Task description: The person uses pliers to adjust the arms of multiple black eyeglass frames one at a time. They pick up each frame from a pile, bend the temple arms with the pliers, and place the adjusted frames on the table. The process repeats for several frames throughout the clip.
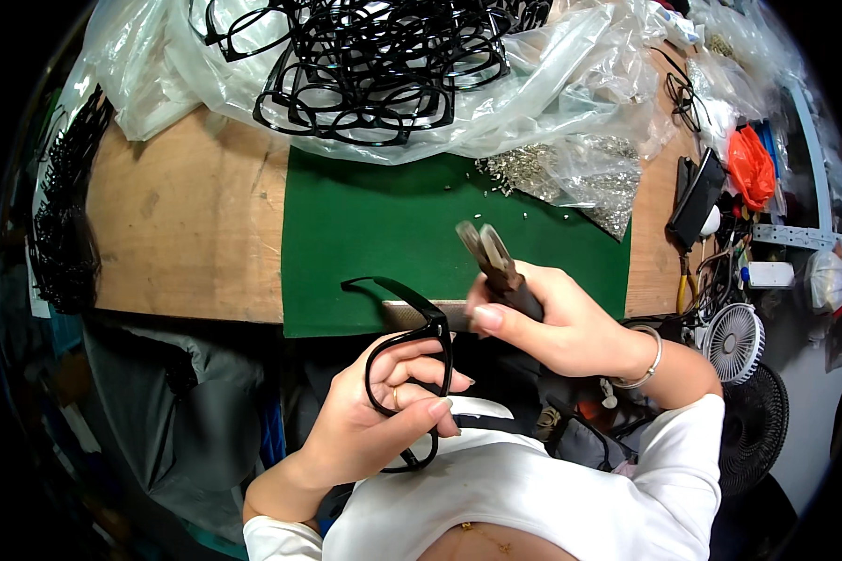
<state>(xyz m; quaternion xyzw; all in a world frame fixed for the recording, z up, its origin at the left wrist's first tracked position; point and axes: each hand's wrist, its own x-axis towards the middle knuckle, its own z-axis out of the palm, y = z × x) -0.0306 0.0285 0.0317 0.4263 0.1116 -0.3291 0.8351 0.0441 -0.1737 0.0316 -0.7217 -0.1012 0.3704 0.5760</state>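
Note:
My left hand (370, 421) is closed around a black eyeglass frame (437, 330), held upright in front of my body at the table's near edge. One temple arm of the frame stretches away over the green mat (365, 224); its far lens rim stands clear of the fingers. In my right hand (566, 323) is a pair of pliers (503, 271), gripped by dark handles, metal jaws pointing up and away, slightly blurred. The pliers are apart from the frame. Small metal pieces (519, 168) lie at the mat's far right, beside and inside a clear plastic bag (594, 192).
A heap of black eyeglass frames (374, 89) sits on clear plastic sheeting (552, 84) at the back. Many thin black parts (65, 215) line the left edge. On the right are a phone (697, 201), an orange bag (751, 168), cables and a white fan (734, 343).

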